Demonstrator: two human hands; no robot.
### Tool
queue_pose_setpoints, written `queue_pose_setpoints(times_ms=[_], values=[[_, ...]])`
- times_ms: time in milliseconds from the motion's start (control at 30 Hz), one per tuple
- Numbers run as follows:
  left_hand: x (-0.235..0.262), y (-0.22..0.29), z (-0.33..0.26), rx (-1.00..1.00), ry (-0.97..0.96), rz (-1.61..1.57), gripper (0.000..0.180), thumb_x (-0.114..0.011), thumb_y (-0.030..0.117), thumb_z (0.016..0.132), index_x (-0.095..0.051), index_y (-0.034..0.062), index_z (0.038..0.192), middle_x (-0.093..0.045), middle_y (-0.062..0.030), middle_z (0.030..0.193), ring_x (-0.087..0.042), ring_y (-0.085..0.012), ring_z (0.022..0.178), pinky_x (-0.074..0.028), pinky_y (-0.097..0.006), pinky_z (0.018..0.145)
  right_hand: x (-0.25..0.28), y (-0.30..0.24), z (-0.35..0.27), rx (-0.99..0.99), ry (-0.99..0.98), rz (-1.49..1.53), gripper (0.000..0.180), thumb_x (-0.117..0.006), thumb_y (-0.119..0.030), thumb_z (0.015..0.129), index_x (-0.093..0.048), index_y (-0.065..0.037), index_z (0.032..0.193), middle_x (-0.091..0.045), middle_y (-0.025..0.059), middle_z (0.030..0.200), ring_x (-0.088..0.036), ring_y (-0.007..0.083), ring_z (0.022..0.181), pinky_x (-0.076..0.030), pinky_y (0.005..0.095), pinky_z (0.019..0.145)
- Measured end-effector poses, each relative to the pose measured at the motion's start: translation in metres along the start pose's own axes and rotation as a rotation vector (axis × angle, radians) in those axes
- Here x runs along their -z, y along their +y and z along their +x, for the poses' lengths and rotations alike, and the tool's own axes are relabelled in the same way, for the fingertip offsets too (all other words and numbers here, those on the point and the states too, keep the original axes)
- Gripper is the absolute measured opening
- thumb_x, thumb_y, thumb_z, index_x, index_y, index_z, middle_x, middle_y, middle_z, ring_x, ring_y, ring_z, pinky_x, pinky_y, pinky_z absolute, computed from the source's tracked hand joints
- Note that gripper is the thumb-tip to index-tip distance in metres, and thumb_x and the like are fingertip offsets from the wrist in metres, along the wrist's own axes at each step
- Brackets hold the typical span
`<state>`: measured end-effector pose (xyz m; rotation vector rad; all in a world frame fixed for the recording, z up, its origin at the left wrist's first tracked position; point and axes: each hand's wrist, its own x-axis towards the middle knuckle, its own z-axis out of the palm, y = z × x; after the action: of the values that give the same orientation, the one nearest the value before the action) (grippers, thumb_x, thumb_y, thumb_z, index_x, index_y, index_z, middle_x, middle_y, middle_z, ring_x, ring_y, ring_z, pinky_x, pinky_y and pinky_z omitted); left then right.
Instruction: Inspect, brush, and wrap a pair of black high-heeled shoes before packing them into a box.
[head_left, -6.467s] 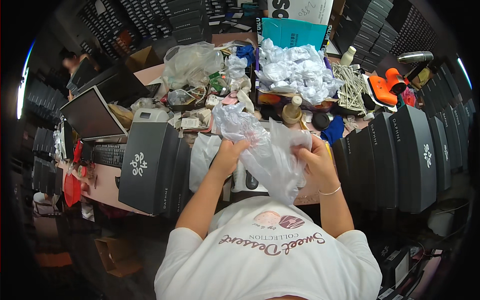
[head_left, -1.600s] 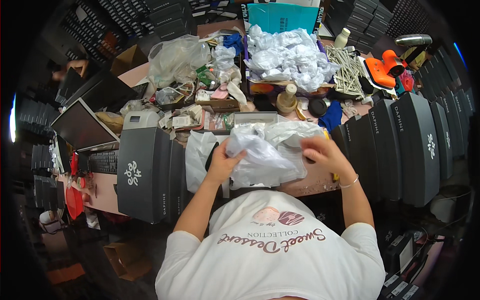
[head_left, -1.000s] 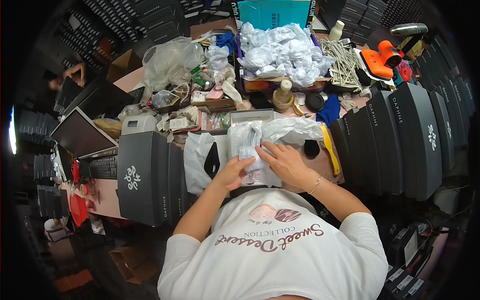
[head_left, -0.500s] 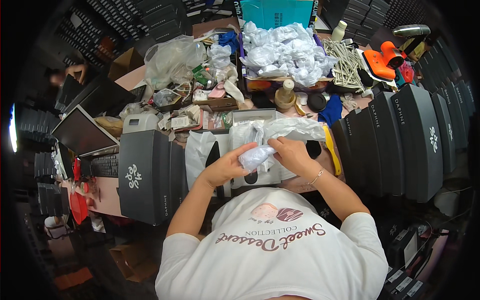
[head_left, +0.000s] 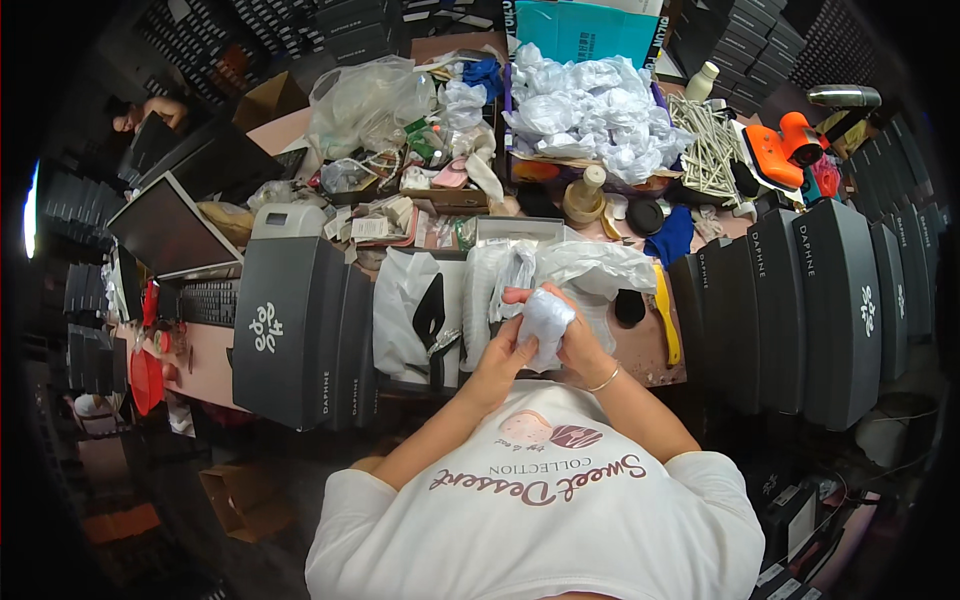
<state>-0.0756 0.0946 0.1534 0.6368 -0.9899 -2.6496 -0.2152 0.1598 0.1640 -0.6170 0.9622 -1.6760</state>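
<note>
A smooth, rounded wad of thin white paper or film [head_left: 547,318] is held between my two hands in front of my chest. My left hand [head_left: 506,356] grips its left side, thumb along the front. My right hand [head_left: 582,342] wraps its right and far side. Beneath and beyond them lies an open shoe box [head_left: 520,229] with white wrapping sheets [head_left: 595,262] spilling over its right side. Just left of my left hand, a black shoe with a sparkling ornament [head_left: 430,312] rests on white tissue paper [head_left: 394,300]. Whatever lies directly under my hands is hidden.
Dark shoe boxes stand upright at left [head_left: 283,335] and right [head_left: 835,310]. A purple-edged bin heaped with crumpled white wads [head_left: 595,110] is at the back, beside a bundle of pale sticks [head_left: 708,140]. A yellow tool [head_left: 666,318] and a pump bottle [head_left: 584,195] lie nearby.
Both hands have drawn nearer my body and closer together, turning the white wad more upright. The black shoe at left now shows more fully. The whole view has shifted slightly.
</note>
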Motion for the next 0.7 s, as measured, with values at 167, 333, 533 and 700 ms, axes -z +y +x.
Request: queue_pose_setpoints(times_ms=[167, 333, 533, 700], values=[[0.021, -0.004, -0.015, -0.03, 0.02, -0.149, 0.035, -0.054, 0.013, 0.093, -0.044, 0.0044, 0.125, -0.055, -0.0075, 0.118, -0.056, -0.0162, 0.106, -0.047, -0.032, 0.088, 0.001, 0.01, 0.002, -0.061, -0.034, -0.506, 0.038, -0.049, -0.017, 0.088, -0.048, -0.005, 0.124, -0.052, 0.0121, 0.126, -0.049, 0.021, 0.114, -0.038, 0.032, 0.095], [0.048, -0.012, -0.026, -0.226, 0.423, 0.208, 0.025, -0.066, 0.005, 0.084, -0.056, 0.001, 0.106, -0.062, -0.0049, 0.096, -0.06, -0.0111, 0.086, -0.049, -0.026, 0.075, -0.001, -0.005, -0.026, 0.134, -0.017, -0.987, 0.061, -0.064, -0.012, 0.08, -0.04, -0.004, 0.135, -0.042, 0.0217, 0.135, -0.039, 0.0355, 0.127, -0.031, 0.0396, 0.105], [0.031, -0.014, -0.039, 0.068, 0.266, -0.292, 0.031, -0.063, 0.007, 0.086, -0.05, -0.0001, 0.113, -0.059, -0.0086, 0.104, -0.061, -0.0149, 0.085, -0.051, -0.026, 0.071, -0.02, 0.036, -0.028, 0.205, -0.236, -1.03, 0.074, -0.069, -0.021, 0.077, -0.033, -0.003, 0.139, -0.036, 0.0248, 0.137, -0.038, 0.0369, 0.127, -0.034, 0.0407, 0.103], [0.088, -0.007, -0.046, 0.171, 0.163, 0.61, 0.04, -0.058, 0.011, 0.089, -0.045, -0.0016, 0.126, -0.058, -0.0112, 0.11, -0.058, -0.0196, 0.099, -0.05, -0.033, 0.08, -0.007, 0.025, -0.033, -0.102, -0.246, -0.953, 0.064, -0.066, -0.014, 0.072, -0.041, -0.003, 0.13, -0.055, 0.0184, 0.113, -0.057, 0.0282, 0.098, -0.045, 0.0356, 0.084]])
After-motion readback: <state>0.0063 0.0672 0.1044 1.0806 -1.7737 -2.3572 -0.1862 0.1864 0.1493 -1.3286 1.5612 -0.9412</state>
